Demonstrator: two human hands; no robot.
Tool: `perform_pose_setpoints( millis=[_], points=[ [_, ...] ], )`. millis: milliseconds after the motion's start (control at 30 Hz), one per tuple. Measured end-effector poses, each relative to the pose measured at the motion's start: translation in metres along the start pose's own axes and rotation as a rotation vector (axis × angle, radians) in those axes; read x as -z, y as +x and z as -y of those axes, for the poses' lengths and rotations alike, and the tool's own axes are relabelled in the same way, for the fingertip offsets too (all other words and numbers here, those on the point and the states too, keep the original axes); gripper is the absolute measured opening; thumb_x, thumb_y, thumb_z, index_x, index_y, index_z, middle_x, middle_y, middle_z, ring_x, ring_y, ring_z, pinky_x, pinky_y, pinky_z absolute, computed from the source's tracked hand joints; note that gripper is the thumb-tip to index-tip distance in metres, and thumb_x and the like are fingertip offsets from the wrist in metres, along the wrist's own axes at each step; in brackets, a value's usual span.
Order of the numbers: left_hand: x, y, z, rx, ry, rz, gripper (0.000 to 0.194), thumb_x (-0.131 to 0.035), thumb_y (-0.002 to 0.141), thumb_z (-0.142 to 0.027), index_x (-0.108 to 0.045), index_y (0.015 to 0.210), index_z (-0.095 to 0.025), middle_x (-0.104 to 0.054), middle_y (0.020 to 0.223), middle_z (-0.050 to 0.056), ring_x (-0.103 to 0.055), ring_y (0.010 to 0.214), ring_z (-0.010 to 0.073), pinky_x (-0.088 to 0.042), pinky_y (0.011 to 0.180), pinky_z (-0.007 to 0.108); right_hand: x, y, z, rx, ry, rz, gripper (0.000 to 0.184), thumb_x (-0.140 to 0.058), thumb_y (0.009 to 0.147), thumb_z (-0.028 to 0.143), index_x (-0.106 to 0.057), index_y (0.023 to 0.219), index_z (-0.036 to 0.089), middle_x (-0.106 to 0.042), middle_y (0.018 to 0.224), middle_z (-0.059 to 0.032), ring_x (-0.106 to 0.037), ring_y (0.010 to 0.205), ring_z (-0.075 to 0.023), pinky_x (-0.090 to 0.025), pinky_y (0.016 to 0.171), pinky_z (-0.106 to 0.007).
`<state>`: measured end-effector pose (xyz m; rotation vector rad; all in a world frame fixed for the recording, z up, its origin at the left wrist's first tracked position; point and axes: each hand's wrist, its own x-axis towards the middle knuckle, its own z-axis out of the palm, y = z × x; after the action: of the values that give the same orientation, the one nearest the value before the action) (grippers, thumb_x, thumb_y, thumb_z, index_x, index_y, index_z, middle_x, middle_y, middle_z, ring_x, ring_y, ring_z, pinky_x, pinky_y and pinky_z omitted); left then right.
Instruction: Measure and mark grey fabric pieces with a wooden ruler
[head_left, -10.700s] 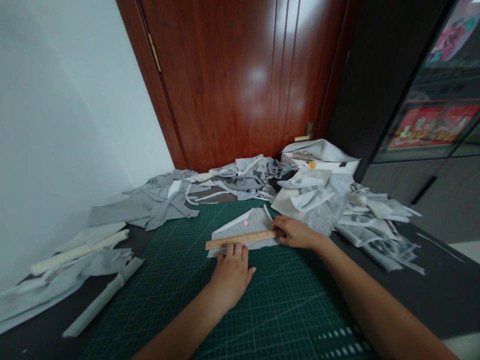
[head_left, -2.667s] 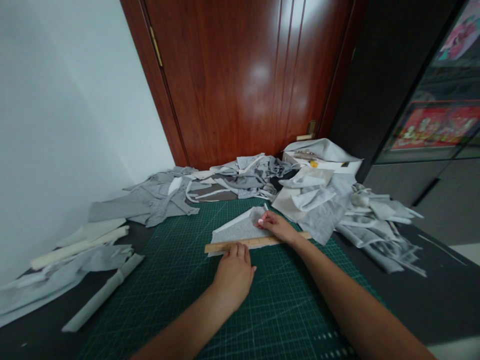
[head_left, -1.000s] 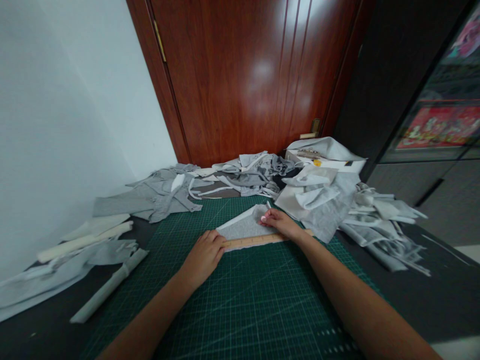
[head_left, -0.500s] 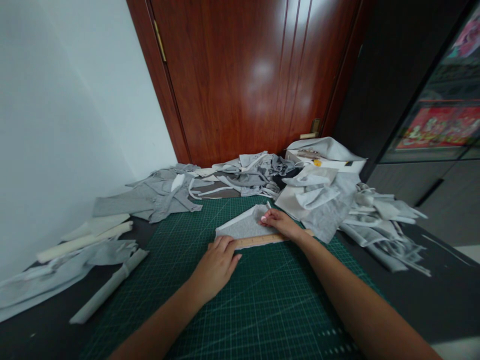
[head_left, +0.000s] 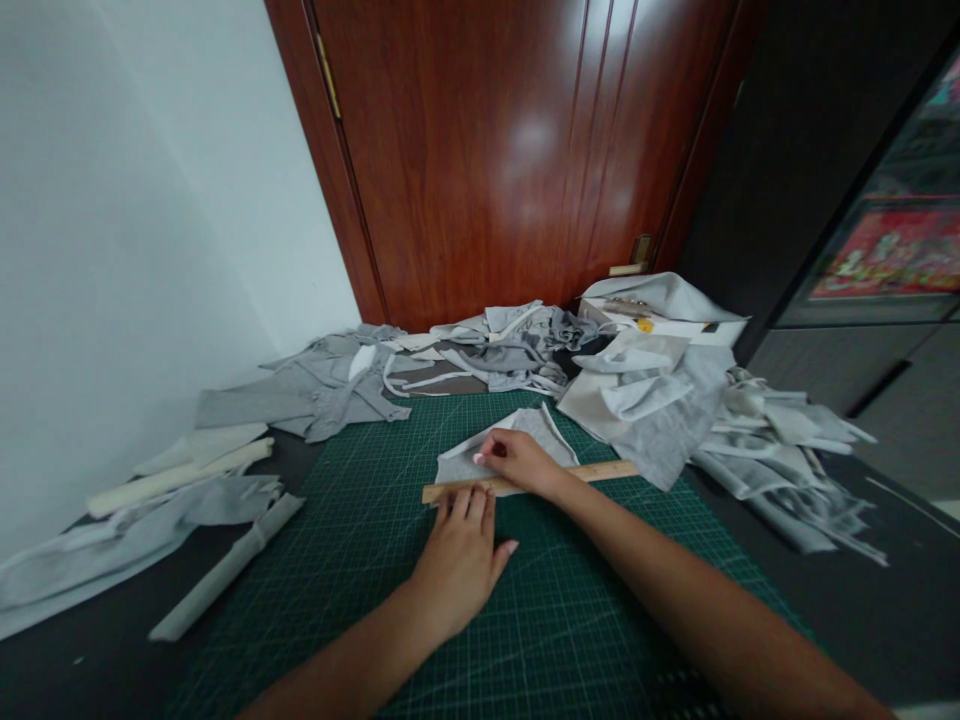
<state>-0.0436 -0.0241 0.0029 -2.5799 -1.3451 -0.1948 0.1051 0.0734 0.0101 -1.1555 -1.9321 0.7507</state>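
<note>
Grey fabric (head_left: pixel 534 424) lies toward the cutting mat's (head_left: pixel 540 620) far edge, partly under the wooden ruler (head_left: pixel 604 471). The left hand (head_left: pixel 459 560) presses flat, fingers extended; the right hand (head_left: pixel 519 460) pinches a pink disc (head_left: pixel 478 459). Even pressure should prevent slipping.

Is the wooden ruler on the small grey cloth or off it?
On: the ruler lies across the near part of the cloth, the left hand resting on it.
</note>
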Motion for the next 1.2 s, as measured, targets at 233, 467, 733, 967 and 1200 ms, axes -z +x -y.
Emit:
perform_pose_setpoints(
  millis=[233,467,733,967,1200],
  points=[
    [-0.006,-0.003,0.004,-0.012,-0.064,-0.004,0.064,-0.043,0.09,-0.05,-0.044,0.134,-0.004,-0.045,0.137,0.023,-0.036,0.13,0.0373,-0.029,0.107,0.056,-0.037,0.022,0.03,-0.024,-0.021,0.238,0.002,-0.065,0.076,0.014,-0.064,0.078,0.015,-0.061,0.068,0.0018,-0.054,0.062,-0.0097,-0.038,0.058,-0.02],
    [-0.006,-0.003,0.004,-0.008,-0.097,0.015,0.065,-0.04,0.091,-0.051,-0.043,0.134,-0.004,-0.044,0.138,0.023,-0.034,0.13,0.0378,-0.027,0.107,0.058,-0.044,0.031,0.028,-0.002,-0.038,0.268,0.004,-0.065,0.075,0.013,-0.068,0.077,0.016,-0.064,0.071,0.0018,-0.057,0.066,-0.0096,-0.039,0.061,-0.019],
    [-0.006,-0.003,0.003,0.002,-0.11,-0.007,0.064,-0.04,0.09,-0.052,-0.043,0.134,-0.005,-0.045,0.136,0.021,-0.036,0.129,0.0371,-0.027,0.107,0.058,-0.047,0.033,0.025,0.062,-0.081,0.267,0.007,-0.064,0.075,0.012,-0.07,0.078,0.017,-0.067,0.072,0.0013,-0.058,0.066,-0.0098,-0.039,0.061,-0.019],
    [-0.003,-0.002,0.003,0.007,-0.104,0.02,0.065,-0.043,0.089,-0.051,-0.044,0.134,-0.004,-0.045,0.137,0.022,-0.036,0.13,0.0376,-0.026,0.108,0.058,-0.044,0.034,0.029,0.089,-0.126,0.294,0.009,-0.063,0.076,0.011,-0.07,0.078,0.015,-0.067,0.073,-0.0001,-0.059,0.067,-0.0101,-0.04,0.062,-0.019],
    [-0.007,-0.002,0.004,-0.004,-0.098,-0.015,0.063,-0.041,0.09,-0.052,-0.044,0.134,-0.006,-0.047,0.135,0.021,-0.037,0.129,0.0365,-0.027,0.107,0.058,-0.041,0.033,0.026,0.087,-0.173,0.299,0.01,-0.063,0.076,0.012,-0.071,0.078,0.016,-0.069,0.075,-0.0005,-0.059,0.068,-0.0105,-0.04,0.063,-0.019]
  ],
)
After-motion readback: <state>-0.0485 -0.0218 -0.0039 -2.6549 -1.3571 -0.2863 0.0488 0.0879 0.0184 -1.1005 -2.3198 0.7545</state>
